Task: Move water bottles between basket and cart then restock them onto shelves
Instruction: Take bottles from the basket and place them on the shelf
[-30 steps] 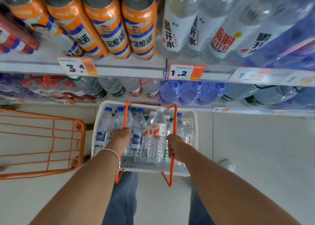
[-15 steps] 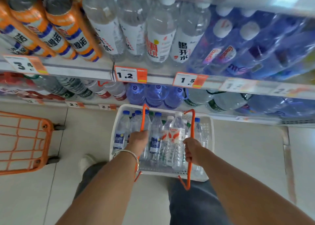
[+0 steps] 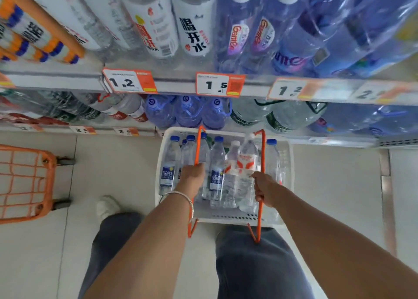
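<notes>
A white plastic basket [image 3: 287, 163] hangs in front of me, above the floor, close to the lower shelf. It holds several upright water bottles: blue-capped ones [image 3: 168, 163] on the left and clear ones with red-and-white labels [image 3: 247, 160] on the right. My left hand [image 3: 192, 174] grips the left orange handle [image 3: 196, 149]. My right hand [image 3: 265, 189] grips the right orange handle [image 3: 262, 149]. The orange wire cart [image 3: 24, 183] stands on the floor at the far left, apart from the basket.
Shelves of bottled water fill the top of the view, with a price-tag rail [image 3: 176, 86] showing 1.2 and 1.5. Large blue jugs [image 3: 187, 112] sit on the lower shelf just behind the basket. My legs and a white shoe [image 3: 106, 206] are below, on pale floor tiles.
I have carried the basket to the right along the shelves. The cart has slid further left in view and the orange-labelled cans have nearly left the frame. Both hands keep their grip.
</notes>
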`<state>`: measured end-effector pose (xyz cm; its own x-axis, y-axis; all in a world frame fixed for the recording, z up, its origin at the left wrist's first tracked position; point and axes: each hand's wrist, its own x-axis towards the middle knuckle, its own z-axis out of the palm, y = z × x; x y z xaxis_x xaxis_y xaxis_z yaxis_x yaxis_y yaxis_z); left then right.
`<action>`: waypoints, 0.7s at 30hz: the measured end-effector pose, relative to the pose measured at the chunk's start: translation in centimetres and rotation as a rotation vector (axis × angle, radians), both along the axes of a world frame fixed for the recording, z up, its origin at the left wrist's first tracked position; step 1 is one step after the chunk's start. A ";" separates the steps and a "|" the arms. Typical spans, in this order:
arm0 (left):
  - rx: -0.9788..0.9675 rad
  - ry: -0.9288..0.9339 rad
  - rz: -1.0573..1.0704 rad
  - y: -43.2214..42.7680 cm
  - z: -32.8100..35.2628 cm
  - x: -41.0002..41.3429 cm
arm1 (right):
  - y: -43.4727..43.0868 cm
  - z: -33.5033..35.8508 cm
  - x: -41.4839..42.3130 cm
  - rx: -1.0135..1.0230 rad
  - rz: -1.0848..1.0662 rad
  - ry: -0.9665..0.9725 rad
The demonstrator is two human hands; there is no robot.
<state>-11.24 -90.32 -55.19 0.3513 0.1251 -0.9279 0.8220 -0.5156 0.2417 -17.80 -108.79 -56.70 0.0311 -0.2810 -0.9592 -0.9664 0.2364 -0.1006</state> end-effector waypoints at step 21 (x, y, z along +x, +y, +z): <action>0.408 -0.373 -0.261 6.1 1.5 0.4 | 2.3 4.7 -3.2 -0.719 0.497 -0.189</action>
